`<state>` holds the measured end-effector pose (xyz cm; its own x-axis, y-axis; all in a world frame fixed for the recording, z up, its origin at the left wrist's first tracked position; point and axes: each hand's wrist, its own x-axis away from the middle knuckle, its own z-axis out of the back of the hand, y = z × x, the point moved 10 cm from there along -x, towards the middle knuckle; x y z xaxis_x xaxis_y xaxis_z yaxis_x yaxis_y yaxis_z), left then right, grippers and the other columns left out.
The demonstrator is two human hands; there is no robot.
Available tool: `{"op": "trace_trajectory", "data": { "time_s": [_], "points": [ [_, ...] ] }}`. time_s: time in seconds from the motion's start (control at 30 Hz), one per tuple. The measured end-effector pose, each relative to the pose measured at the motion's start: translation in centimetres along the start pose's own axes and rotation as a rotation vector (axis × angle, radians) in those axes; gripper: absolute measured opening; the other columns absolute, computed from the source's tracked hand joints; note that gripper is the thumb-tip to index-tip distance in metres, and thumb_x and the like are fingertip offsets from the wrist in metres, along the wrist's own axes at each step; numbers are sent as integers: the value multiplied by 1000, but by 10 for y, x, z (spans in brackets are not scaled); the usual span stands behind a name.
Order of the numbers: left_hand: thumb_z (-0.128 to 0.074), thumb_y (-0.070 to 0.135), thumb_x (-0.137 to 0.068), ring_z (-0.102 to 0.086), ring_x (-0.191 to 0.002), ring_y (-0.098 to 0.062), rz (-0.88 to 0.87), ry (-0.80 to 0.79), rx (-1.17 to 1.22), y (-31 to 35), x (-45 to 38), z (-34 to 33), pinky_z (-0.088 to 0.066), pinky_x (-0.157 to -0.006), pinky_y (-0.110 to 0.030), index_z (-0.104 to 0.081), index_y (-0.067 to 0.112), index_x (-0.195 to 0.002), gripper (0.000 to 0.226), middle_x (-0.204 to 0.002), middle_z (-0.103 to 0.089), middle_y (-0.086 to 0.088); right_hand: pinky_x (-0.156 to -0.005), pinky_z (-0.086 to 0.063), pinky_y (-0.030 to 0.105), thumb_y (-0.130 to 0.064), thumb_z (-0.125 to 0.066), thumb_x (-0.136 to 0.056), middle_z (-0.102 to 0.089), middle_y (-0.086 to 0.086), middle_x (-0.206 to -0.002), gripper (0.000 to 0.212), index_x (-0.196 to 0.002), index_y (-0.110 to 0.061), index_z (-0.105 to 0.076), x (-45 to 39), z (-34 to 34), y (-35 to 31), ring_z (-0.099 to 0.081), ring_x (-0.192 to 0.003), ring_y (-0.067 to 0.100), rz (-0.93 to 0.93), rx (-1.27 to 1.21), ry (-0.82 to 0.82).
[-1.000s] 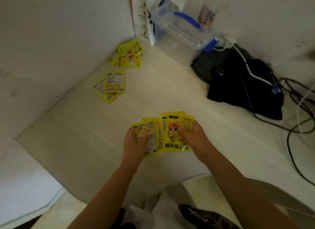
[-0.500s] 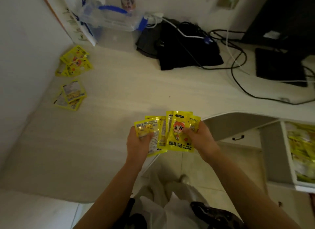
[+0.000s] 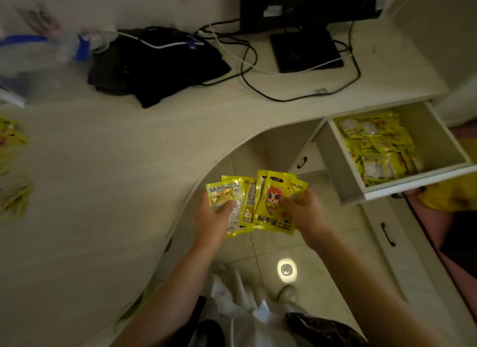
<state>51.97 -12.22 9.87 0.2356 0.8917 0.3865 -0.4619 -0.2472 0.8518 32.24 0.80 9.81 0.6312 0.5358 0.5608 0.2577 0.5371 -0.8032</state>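
Reaches forward with both forearms bare, side by side; curls the left grip (image 3: 214,217) round one end of a fan of yellow packets (image 3: 268,217), thumb on top; pinches the other end in the right grip (image 3: 302,212); holds the fan above the floor, just off the curved edge of the tabletop (image 3: 129,166), near an open drawer (image 3: 335,163); shows glossy foil, with a red-haired cartoon figure on the front packet.

Bright yellow front packet (image 3: 275,204) with an orange-haired cartoon figure and dark lettering, yellow neighbouring packet (image 3: 224,195) with a pale bluish strip, yellow-and-white loose packets (image 3: 374,145) in a white drawer (image 3: 413,185), cream wood-grain desk (image 3: 103,166), black cloth (image 3: 160,70), black cable (image 3: 284,98), white cable (image 3: 165,45), beige tiled floor (image 3: 322,264).
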Motion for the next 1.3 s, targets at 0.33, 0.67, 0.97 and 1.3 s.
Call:
{"op": "trace_trajectory", "data": {
  "time_s": [0.33,0.67,0.97,1.3],
  "points": [
    [-72,19,-82,-65,-92,-17,2,-168,-91,3,93,-169,-48,-80,-30,-56,20,-105,28,-102,-67,1,-70,-55,34,-8,-59,-91,-64,0,-95,22,-108,-19,-49,20,182,93,-66,-87,21,-129,-186,151],
    [-73,19,-79,-67,-90,-19,30,-258,-147,21,132,-295,-55,-83,-38,-56,21,-102,28,-104,-68,-3,-68,-55,36,-8,-57,-92,-61,9,-100,18,-106,-13,-48,11,305,140,-64,-83,24,-216,-288,276],
    [-73,29,-78,-65,-98,-21,59,-289,-178,60,93,-376,-52,-91,-47,-55,22,-104,32,-107,-66,-1,-59,-52,31,-10,-59,-92,-61,4,-93,24,-114,-11,-49,-62,363,123,-64,-74,17,-241,-308,295],
    [-69,67,-51,-58,-119,-27,181,-256,-144,52,-1,-445,-49,-95,-53,-41,23,-133,97,-136,-55,-5,-64,-56,34,-12,-61,-91,-63,8,-104,29,-116,-11,-47,-165,399,65,-67,-80,20,-242,-207,206]
  ]
}}
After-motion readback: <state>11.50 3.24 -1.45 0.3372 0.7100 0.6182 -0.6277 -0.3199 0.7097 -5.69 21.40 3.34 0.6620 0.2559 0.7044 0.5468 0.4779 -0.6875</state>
